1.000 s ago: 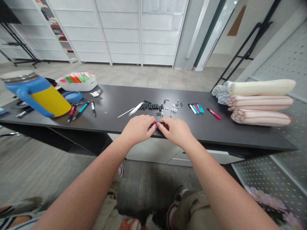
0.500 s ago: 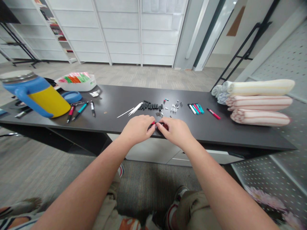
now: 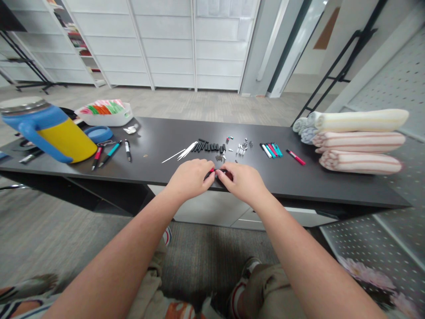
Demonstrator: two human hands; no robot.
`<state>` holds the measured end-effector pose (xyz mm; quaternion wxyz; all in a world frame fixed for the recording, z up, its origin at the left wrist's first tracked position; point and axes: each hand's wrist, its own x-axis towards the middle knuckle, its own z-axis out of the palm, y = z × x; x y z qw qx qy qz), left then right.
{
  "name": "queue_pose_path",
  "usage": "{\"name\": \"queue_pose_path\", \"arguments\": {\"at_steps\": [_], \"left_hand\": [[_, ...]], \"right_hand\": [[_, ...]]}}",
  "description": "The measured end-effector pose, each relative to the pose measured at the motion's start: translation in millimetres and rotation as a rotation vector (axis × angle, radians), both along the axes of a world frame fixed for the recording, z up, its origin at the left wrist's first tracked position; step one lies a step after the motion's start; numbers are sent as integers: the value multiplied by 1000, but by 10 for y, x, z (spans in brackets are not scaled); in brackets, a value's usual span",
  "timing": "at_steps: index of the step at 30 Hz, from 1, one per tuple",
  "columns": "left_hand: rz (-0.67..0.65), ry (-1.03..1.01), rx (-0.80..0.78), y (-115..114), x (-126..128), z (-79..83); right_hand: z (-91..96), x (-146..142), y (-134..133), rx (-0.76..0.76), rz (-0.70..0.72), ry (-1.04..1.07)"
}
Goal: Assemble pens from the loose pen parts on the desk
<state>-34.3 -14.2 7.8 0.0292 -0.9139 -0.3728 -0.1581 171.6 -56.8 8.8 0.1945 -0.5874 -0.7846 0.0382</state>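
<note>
Just over the front edge of the dark table, my left hand (image 3: 191, 178) pinches a red pen piece (image 3: 212, 170), most of it hidden by the fingers. My right hand (image 3: 245, 182) is closed at the piece's dark end, the fingertips of both hands nearly meeting; what exactly lies under the right fingers is hard to see. Beyond the hands lie white refill tubes (image 3: 187, 150), black pen parts (image 3: 212, 147), small springs (image 3: 219, 157), and white and metal tips (image 3: 241, 149). Coloured pen barrels (image 3: 271, 150) form a row to the right, with one red barrel (image 3: 295, 157) apart.
On the left stand a blue and yellow mug (image 3: 63, 133), its blue lid (image 3: 98, 134), whole pens (image 3: 110, 153) and a white basket (image 3: 109, 117) of colourful packets. Rolled towels (image 3: 361, 138) are stacked at the right end of the dark table (image 3: 159, 128).
</note>
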Motion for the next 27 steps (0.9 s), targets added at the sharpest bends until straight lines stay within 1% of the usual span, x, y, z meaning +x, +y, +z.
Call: {"name": "queue_pose_path", "arguments": {"at_steps": [12, 27], "left_hand": [[1, 5, 4, 2, 5, -2], [3, 3, -9, -1, 3, 7]], "right_hand": [[-9, -1, 0, 26, -4, -12], [-15, -9, 1, 16, -12, -30]]}}
